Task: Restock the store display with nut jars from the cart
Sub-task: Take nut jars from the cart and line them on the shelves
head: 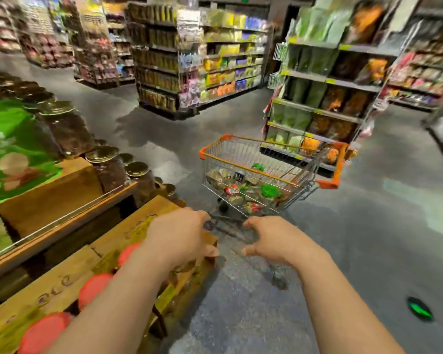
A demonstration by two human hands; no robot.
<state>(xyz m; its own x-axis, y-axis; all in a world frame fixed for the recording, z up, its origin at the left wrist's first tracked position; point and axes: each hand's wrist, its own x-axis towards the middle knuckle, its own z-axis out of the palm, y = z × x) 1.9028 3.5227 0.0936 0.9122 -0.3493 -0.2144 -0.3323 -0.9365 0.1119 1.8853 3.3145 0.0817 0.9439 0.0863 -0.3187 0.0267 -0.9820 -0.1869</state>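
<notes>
A small wire cart (266, 175) with orange trim stands on the floor ahead, holding several packets and jars with green lids (269, 191). On my left is the wooden display (62, 200), where gold-lidded nut jars (108, 164) stand in rows and red-lidded jars (95, 287) sit on the lower tier. My left hand (182, 236) hovers over the display's near corner, fingers loosely curled, holding nothing. My right hand (269, 241) is beside it above the floor, also loosely curled and empty. Both hands are short of the cart. The picture is blurred by motion.
A green bag (13, 149) lies on top of the display at the left. Tall shelving units (325, 93) full of packets stand behind the cart and further back (189, 60). Grey floor (368, 238) stretches to the right, with a small green-black object (420, 311) on it.
</notes>
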